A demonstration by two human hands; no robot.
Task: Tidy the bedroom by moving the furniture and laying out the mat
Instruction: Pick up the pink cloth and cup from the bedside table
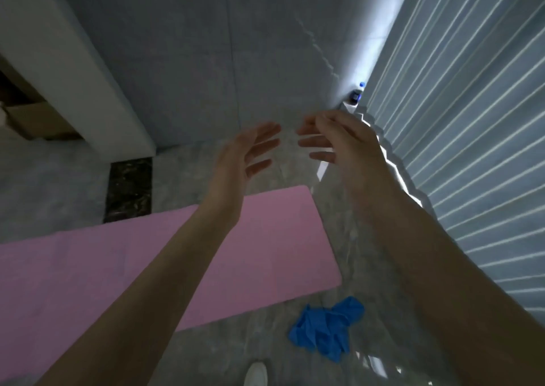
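Note:
A pink mat lies flat on the grey tiled floor, running from the lower left to the middle of the view. My left hand and my right hand are raised in front of me above the mat's far end, palms facing each other a small gap apart. The fingers of both are relaxed and nearly straight, and neither holds anything.
Crumpled blue gloves lie on the floor just past the mat's near right corner. A pleated curtain hangs along the right. A white wall corner and a dark threshold strip are at left, with cardboard boxes beyond.

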